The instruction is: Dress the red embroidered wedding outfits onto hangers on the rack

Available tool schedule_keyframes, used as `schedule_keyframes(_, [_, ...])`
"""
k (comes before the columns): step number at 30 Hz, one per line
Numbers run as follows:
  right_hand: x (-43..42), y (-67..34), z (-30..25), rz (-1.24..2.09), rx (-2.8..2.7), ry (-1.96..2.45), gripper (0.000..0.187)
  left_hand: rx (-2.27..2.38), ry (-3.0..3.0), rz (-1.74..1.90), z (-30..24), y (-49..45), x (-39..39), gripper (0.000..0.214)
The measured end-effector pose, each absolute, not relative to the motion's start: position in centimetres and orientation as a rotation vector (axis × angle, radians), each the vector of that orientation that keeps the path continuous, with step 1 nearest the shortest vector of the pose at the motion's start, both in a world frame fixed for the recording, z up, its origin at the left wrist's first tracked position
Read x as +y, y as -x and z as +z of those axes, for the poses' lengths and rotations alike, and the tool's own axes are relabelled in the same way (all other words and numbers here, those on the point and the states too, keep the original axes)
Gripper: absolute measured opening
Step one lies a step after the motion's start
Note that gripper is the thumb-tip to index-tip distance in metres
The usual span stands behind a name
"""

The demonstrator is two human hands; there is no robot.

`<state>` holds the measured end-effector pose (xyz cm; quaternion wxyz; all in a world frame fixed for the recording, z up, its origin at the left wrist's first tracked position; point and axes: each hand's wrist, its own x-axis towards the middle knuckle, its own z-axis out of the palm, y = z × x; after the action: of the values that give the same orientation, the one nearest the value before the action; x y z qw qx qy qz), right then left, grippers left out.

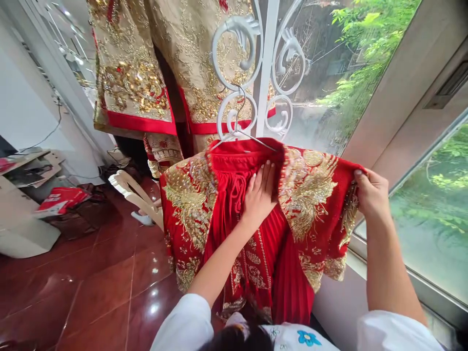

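The jacket [307,183] hides part of the hanger [237,125] and right hand [375,189]; cream clothes [131,80] are cut off above.

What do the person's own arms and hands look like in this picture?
The left hand and the right hand wear no gloves, and no ring, watch or bracelet can be seen. The forearms are bare too. Above them come a white left sleeve and a white right sleeve, matching the white top, which shows a blue flower.

Jacket [310,190] on hanger [237,128], skirt [268,248] between its front edges.
Hung garment [137,83] behind, upper left; window [435,214] to right.
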<state>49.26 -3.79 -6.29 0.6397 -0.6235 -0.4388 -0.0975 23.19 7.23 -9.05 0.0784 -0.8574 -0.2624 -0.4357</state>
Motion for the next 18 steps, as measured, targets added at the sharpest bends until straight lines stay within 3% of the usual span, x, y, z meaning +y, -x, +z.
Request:
schedule_keyframes(3, [-4.4, -49.4, -8.8, 0.143, -0.953, 1.407, 0.04, -0.794, 2.511, -1.22, -8.6, -22.5, 6.7, 0.067])
schedule_keyframes(5, [-5.2, -47.6, -9.2, 0.186, -1.077, 1.485, 0.042, -0.803, 2.512, -1.154, -8.4, -22.4, 6.5, 0.066])
schedule_keyframes(8, [-6.4, -43.2, -8.1, -0.301, -1.259, 1.596, 0.049, -0.798, 2.518, -1.077, -8.2, -22.6, 5.9, 0.064])
schedule_keyframes(11, [-6.3, -39.7, -6.0, -0.863, -1.358, 1.525, 0.072, -0.72, 2.47, -1.099, -7.9, -21.8, 4.1, 0.061])
schedule_keyframes(14, [-4.4, -38.8, -3.5, -0.945, -1.519, 1.482, 0.071, -0.643, 2.291, -1.309, -6.5, -17.8, 2.7, 0.052])
schedule_keyframes(18, [-1.1, -40.1, -0.5, -0.725, -1.694, 1.519, 0.056, -0.912, 1.935, -1.644, -4.0, -8.9, 4.7, 0.035])
